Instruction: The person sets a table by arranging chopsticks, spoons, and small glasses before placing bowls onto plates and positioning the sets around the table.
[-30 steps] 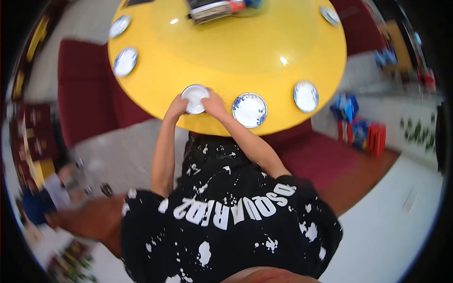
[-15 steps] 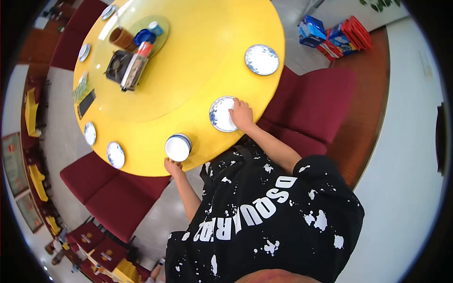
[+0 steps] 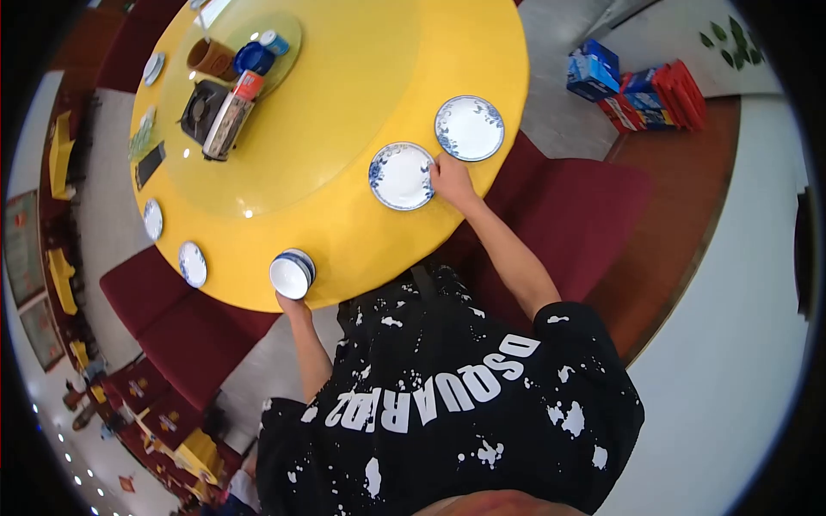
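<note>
My right hand (image 3: 453, 182) grips the right rim of a white plate (image 3: 401, 176) with blue floral decoration, its fingers closed at the edge. Just beyond that hand lies a second blue-patterned plate (image 3: 470, 128), close to the first one. Near the table's front edge, my left hand (image 3: 295, 306) is closed around the lower side of a stack of white bowls (image 3: 291, 275) with blue outsides. The bowls tilt slightly, and part of the left fingers is hidden beneath them.
The round yellow table (image 3: 344, 232) carries a glass turntable with a portable stove (image 3: 205, 110), a brown container (image 3: 211, 58) and a blue bowl (image 3: 254, 59). More plates (image 3: 193, 264) line its left edge. Maroon chairs (image 3: 585, 206) stand around. Boxes (image 3: 594, 70) sit beyond.
The plate under my right hand has moved away from the bowls, nearer the second plate. That hand has shifted from the plate's top to its right rim. My view has turned slightly.
</note>
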`<state>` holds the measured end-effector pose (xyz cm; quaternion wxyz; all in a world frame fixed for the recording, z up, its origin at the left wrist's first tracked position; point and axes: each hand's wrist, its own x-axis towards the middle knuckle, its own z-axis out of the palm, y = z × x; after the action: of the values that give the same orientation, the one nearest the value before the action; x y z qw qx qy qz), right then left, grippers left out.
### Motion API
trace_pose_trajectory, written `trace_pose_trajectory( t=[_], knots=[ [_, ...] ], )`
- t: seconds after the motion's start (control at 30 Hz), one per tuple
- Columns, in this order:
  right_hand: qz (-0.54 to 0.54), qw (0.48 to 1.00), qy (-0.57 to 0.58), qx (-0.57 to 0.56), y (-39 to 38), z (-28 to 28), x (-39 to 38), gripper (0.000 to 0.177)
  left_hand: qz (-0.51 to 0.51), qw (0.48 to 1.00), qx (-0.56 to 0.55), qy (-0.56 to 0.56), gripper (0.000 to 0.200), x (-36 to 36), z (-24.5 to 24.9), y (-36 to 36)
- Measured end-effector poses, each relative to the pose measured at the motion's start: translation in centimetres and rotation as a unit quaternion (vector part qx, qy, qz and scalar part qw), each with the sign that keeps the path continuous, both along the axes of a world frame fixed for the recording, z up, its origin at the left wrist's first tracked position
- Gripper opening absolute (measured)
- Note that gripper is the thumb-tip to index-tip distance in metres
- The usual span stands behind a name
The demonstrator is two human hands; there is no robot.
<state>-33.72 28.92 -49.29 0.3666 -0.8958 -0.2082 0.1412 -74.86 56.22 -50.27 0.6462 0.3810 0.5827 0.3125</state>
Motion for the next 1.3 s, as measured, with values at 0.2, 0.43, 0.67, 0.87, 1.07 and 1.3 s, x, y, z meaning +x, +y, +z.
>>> trace_pose_trajectory(
  t=[0.2,0.43,0.67,0.87,1.07,1.3],
  knots=[
    [0.020,0.997,-0.033,0.063,0.6,1.3,1.5,0.021,0.087,0.994,-0.027,-0.051,0.045,-1.4,-1.2,0.7],
    [-0.066,0.997,-0.035,-0.004,-6.6,0.5,10.8,0.026,0.124,0.990,-0.050,-0.052,0.042,-2.7,-2.8,1.1],
    [-0.100,0.993,0.005,-0.057,-9.1,0.0,14.0,0.030,0.133,0.989,-0.053,-0.043,0.040,-3.1,-2.5,0.9],
    [-0.098,0.986,-0.066,-0.117,-8.4,-2.3,14.8,0.045,0.099,0.993,-0.046,-0.034,0.041,-3.6,-3.1,0.5],
    [-0.135,0.896,0.404,0.129,-7.7,-2.8,14.1,0.025,0.098,0.993,-0.041,0.044,0.044,-6.0,-1.0,2.8],
    [-0.242,0.844,0.410,0.246,-3.2,-0.9,4.0,0.021,0.171,0.971,0.108,0.130,0.047,-13.0,-1.3,22.1]
  ],
)
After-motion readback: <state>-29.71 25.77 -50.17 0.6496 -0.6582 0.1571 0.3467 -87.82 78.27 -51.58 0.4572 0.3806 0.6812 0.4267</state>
